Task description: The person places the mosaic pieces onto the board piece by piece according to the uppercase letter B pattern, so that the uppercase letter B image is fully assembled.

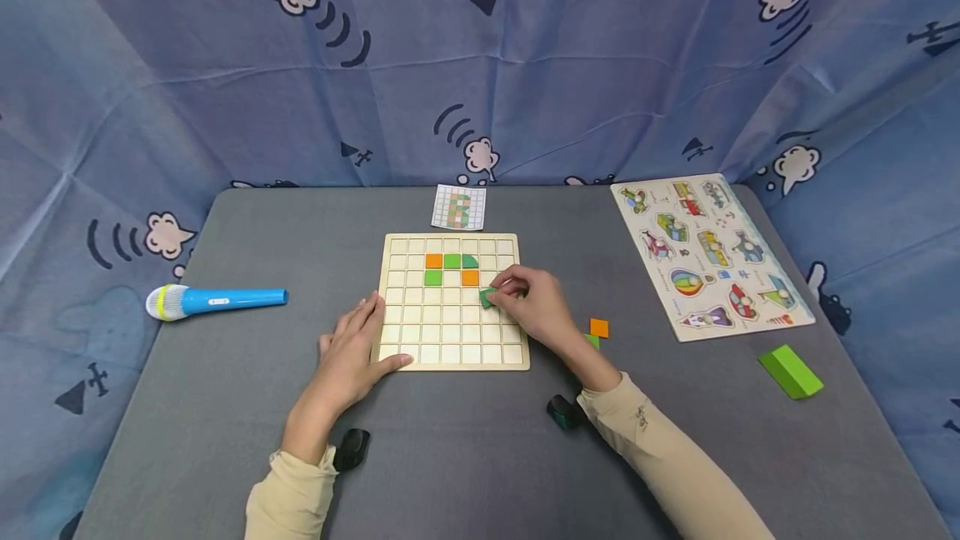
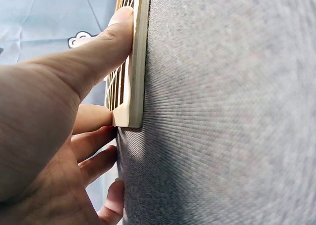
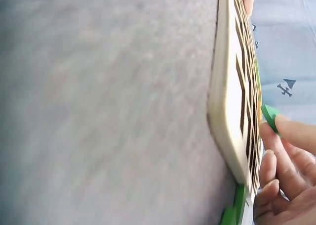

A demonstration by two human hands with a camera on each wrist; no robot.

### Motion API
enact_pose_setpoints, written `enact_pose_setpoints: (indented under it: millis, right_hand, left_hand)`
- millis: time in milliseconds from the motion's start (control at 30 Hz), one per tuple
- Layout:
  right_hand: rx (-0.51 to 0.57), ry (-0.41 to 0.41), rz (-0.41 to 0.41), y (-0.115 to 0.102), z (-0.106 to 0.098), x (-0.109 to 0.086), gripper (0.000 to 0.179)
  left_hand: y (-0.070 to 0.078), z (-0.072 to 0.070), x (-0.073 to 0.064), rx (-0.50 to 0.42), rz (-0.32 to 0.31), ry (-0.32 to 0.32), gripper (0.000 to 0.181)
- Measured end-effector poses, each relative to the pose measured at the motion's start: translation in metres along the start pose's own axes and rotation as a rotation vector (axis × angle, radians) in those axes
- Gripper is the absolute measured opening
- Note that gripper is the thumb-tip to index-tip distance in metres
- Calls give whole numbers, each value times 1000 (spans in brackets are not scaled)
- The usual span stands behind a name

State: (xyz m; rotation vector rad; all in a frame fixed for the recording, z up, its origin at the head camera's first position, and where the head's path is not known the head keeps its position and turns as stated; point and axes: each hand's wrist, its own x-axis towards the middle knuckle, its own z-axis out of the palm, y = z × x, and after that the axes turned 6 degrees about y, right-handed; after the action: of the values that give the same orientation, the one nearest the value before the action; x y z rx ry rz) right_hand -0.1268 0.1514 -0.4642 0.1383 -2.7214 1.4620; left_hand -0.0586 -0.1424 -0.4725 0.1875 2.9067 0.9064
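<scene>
A wooden grid board [image 1: 452, 348] lies on the grey table, with orange, light green and dark green tiles in its upper cells. Between thumb and fingertips my right hand [image 1: 534, 303] pinches a dark green tile [image 1: 487, 297], held over the board's right side. The right wrist view shows this tile [image 3: 269, 117] tilted in the fingertips. My left hand [image 1: 351, 357] steadies the board at its lower left corner. Its thumb [image 2: 116, 34] rests on the front rim, while the other fingers lie along the left edge with fingertips at the side.
A small pattern card [image 1: 458, 207] lies behind the board. Loose orange [image 1: 599, 327] and green tiles [image 1: 592, 341] sit by my right wrist. A toy microphone [image 1: 232, 299] lies left; a picture puzzle board [image 1: 712, 257] and a green block [image 1: 791, 372] are at right.
</scene>
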Motion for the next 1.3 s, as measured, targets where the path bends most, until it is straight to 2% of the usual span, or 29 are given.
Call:
enact_pose_setpoints:
  millis: [133,300,633,933,1133,1300]
  right_hand:
    - [18,-12,39,-6,7,5,8]
    - [-14,-12,73,-9,14,10,8]
    - [-74,-32,62,-13,21,15,8]
    - [-96,-49,95,-16,23,19,8]
    - [-102,-27,124,-16,25,20,14]
    - [-108,-18,113,-15,25,18,18]
  left_hand:
    - [-1,1,0,-4,-1,3,100]
    - [-1,1,1,1,-3,-3,100]
    - [0,0,1,7,-1,-8,100]
    - [0,-1,1,4,-5,-12,100]
    - [1,-1,1,-2,-7,-16,100]
    - [1,-1,1,-8,-11,-22,100]
